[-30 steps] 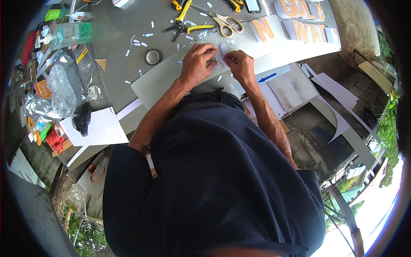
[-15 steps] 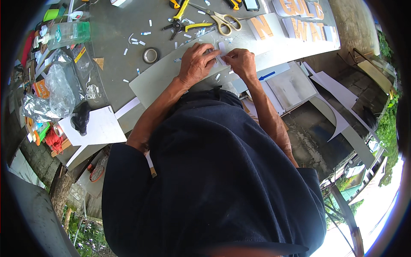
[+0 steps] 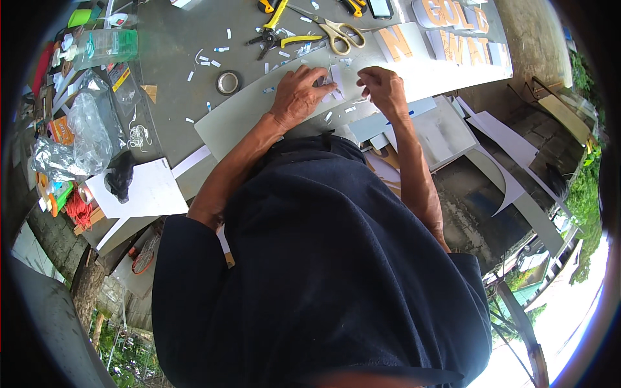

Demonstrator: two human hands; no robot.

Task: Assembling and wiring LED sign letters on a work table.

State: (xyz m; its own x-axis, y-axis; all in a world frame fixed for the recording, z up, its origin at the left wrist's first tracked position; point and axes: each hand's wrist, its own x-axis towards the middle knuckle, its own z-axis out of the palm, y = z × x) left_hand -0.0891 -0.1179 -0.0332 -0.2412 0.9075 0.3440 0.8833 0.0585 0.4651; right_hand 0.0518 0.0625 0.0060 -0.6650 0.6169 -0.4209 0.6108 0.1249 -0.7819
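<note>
On a long light-grey sheet (image 3: 239, 123), my left hand (image 3: 299, 96) bends its fingers around a small white piece (image 3: 336, 79). The thumb and fingertips press at the piece's left side. A hand's width to the right, my right hand (image 3: 386, 90) is raised with thumb and fingers drawn together. Whatever is between those fingertips is too small to make out. Above the hands lie a pair of scissors (image 3: 341, 39) with cream handles and a yellow-handled cutting tool (image 3: 275, 37). Small white and blue scraps (image 3: 221, 49) are scattered around them.
A tape roll (image 3: 228, 83) lies left of my hands. White-sided letter shapes with tan faces (image 3: 456, 46) stand at the far right. Plastic bags (image 3: 90, 132) and a clear green bottle (image 3: 107, 48) crowd the left. Panels and offcuts (image 3: 440, 132) lie near the right edge.
My right hand has come away from the small white piece, moving right. The left hand stays with the piece, its thumb shifted slightly.
</note>
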